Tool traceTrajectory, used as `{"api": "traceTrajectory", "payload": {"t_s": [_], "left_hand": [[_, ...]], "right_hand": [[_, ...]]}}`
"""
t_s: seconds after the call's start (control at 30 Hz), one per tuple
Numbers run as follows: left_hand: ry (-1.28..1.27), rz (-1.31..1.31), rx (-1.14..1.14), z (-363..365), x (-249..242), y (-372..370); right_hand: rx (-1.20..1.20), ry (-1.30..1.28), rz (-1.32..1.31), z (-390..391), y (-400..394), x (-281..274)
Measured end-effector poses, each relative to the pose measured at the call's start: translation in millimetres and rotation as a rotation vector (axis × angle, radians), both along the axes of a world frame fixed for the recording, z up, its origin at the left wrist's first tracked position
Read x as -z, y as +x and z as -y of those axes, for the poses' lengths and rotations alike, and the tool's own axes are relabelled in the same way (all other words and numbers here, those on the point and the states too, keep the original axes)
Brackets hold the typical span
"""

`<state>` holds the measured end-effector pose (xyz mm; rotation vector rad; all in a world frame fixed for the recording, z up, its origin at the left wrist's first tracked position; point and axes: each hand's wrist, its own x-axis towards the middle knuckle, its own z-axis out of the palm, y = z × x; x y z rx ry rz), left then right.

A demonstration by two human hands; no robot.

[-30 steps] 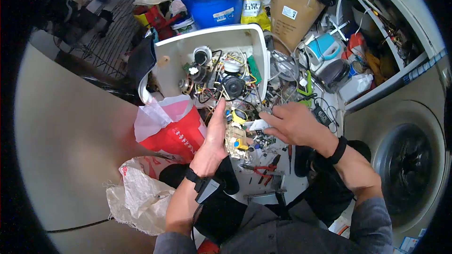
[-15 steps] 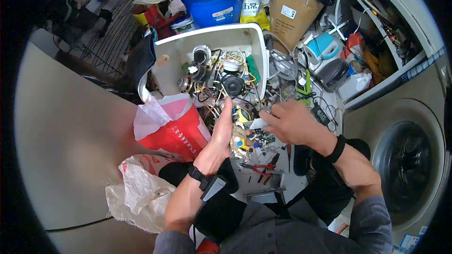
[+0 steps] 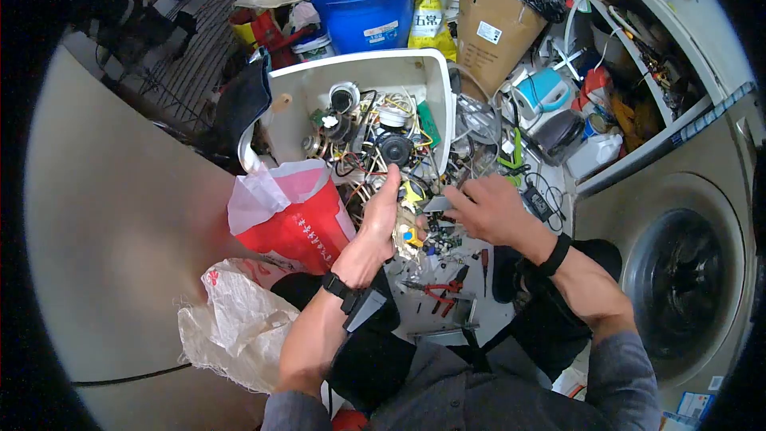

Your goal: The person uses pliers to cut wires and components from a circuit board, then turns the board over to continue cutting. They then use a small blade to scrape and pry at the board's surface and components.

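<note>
My left hand (image 3: 377, 219), thumb pointing up, is closed on a circuit board (image 3: 408, 247) with a yellow-and-blue part and a yellow block (image 3: 412, 191) on it. Fingers of my right hand (image 3: 496, 206) pinch a flat silver metal piece (image 3: 437, 204) right at the board's right side. Small loose electronic parts (image 3: 440, 239) are scattered below both hands. Beyond them a white bin (image 3: 355, 63) holds wires, motors and a black round speaker-like part (image 3: 394, 150).
A red paper bag (image 3: 294, 227) stands left of the hands, above a white woven sack (image 3: 235, 327). On the floor lie red-handled pliers (image 3: 440, 291) and a screwdriver (image 3: 484, 271). A washing machine (image 3: 678, 271) is on the right. Behind the bin are a blue tub (image 3: 363, 20) and a cardboard box (image 3: 495, 36).
My right hand has shifted very slightly, with the silver piece still in its fingers. My left hand keeps its hold on the board; the view has tilted a little.
</note>
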<state>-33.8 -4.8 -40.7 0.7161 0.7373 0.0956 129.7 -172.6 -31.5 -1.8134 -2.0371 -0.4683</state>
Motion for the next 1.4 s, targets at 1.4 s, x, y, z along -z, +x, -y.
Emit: {"api": "traceTrajectory", "payload": {"t_s": [1.4], "left_hand": [[0.087, 0.437, -0.159, 26.3, 18.9, 21.7]], "right_hand": [[0.229, 0.13, -0.63, -30.3, -17.5, -2.0]]}}
